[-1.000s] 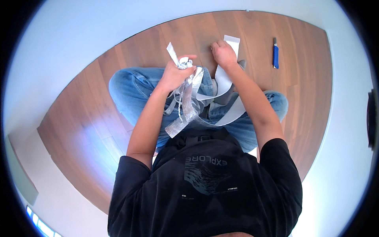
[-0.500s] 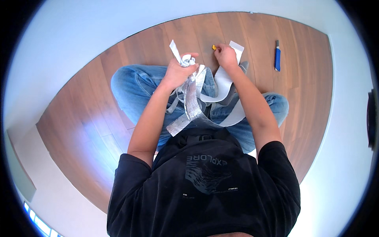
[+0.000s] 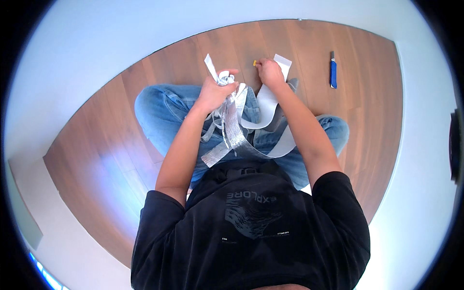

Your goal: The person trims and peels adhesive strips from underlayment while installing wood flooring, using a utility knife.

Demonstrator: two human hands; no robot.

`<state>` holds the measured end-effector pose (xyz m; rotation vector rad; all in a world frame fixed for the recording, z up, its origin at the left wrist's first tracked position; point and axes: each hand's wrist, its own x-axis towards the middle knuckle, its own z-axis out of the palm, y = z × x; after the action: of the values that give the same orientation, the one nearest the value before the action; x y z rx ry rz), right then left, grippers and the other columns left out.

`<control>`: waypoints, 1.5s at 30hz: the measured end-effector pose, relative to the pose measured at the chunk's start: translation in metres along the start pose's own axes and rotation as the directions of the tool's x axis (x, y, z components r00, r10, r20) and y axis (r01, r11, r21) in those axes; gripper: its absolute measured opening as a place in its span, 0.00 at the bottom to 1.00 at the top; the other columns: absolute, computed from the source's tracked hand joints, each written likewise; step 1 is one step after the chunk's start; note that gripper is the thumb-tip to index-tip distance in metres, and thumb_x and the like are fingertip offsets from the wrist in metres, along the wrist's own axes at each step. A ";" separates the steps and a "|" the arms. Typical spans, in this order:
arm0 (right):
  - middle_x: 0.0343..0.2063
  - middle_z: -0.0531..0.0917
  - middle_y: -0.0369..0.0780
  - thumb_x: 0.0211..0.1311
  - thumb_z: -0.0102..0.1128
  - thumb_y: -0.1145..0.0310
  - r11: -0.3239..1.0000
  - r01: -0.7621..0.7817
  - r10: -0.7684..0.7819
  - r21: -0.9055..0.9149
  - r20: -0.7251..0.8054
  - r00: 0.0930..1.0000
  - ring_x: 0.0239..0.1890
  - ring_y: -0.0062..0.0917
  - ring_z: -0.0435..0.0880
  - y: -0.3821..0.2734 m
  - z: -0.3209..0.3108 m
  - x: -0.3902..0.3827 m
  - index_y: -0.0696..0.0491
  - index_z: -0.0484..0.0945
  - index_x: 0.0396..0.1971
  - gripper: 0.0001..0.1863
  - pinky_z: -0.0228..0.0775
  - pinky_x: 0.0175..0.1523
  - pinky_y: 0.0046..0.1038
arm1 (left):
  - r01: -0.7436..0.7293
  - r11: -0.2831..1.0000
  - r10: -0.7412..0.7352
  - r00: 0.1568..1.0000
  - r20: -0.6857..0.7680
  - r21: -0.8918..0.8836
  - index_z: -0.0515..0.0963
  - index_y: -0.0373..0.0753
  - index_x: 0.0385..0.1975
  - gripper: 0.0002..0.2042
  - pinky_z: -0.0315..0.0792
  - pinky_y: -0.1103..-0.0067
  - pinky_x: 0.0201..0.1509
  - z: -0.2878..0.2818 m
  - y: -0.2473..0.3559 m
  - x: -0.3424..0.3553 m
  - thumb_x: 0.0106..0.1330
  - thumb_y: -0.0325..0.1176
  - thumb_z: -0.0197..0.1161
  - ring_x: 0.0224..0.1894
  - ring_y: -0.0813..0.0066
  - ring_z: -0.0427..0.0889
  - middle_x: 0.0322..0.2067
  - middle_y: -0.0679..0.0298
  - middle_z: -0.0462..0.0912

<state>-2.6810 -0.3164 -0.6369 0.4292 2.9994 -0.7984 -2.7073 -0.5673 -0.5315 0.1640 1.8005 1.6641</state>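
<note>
My left hand (image 3: 215, 94) grips a tangled bunch of silver foil and white strips (image 3: 232, 121), whose loose lengths drape over my lap, with one white end sticking up. My right hand (image 3: 270, 73) has a small yellow piece (image 3: 255, 63) pinched at its fingertips. Just under and beside that hand runs a wide white strip (image 3: 266, 106), its squared end on the wooden floor above it.
I sit cross-legged in jeans (image 3: 164, 106) on the wooden floor (image 3: 111, 135). A blue-handled cutter (image 3: 333, 72) lies to the right. White walls (image 3: 415, 87) curve around the floor, and a dark object (image 3: 454, 145) shows at the far right.
The small yellow piece, out of sight a second ago, shows at my right fingertips. My right hand has shifted slightly down. My left hand keeps its grip on the bunched strips.
</note>
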 end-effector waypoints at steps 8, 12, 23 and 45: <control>0.36 0.86 0.52 0.67 0.59 0.66 0.978 0.060 -0.070 -0.200 -0.047 0.996 0.44 0.50 0.85 0.010 0.019 0.008 0.58 0.84 0.40 0.11 0.78 0.51 0.47 | 0.021 0.999 -0.021 1.000 -0.018 -0.025 0.80 0.33 0.55 0.17 0.78 0.81 0.44 -0.003 -0.009 0.003 0.66 0.25 0.68 0.40 0.81 0.84 0.38 0.67 0.86; 0.33 0.85 0.40 0.72 0.59 0.64 0.759 -0.316 0.347 0.570 0.057 0.936 0.39 0.33 0.85 0.004 -0.001 -0.010 0.58 0.82 0.45 0.12 0.76 0.45 0.34 | -0.010 0.995 0.003 0.998 -0.059 -0.104 0.80 0.33 0.55 0.17 0.78 0.80 0.48 -0.001 -0.017 0.007 0.67 0.26 0.68 0.43 0.79 0.85 0.42 0.65 0.86; 0.39 0.86 0.52 0.70 0.59 0.66 0.902 -0.054 0.126 0.427 -0.144 0.981 0.42 0.46 0.85 -0.063 -0.024 -0.053 0.58 0.84 0.41 0.11 0.77 0.50 0.41 | 0.096 0.987 -0.093 0.995 0.033 -0.131 0.81 0.31 0.54 0.16 0.78 0.78 0.50 -0.003 -0.015 0.009 0.68 0.28 0.68 0.45 0.77 0.85 0.43 0.63 0.87; 0.35 0.87 0.48 0.68 0.58 0.65 0.961 -0.241 0.222 0.132 0.147 0.964 0.37 0.39 0.89 0.001 -0.008 0.016 0.60 0.84 0.43 0.14 0.80 0.41 0.39 | 0.081 0.992 -0.084 0.996 -0.022 -0.098 0.80 0.31 0.54 0.16 0.78 0.79 0.48 -0.002 -0.013 0.002 0.68 0.26 0.68 0.42 0.76 0.86 0.40 0.63 0.87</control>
<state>-2.6959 -0.3072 -0.6318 0.6882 2.7128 -0.9883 -2.7058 -0.5700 -0.5446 0.0243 1.7172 1.6980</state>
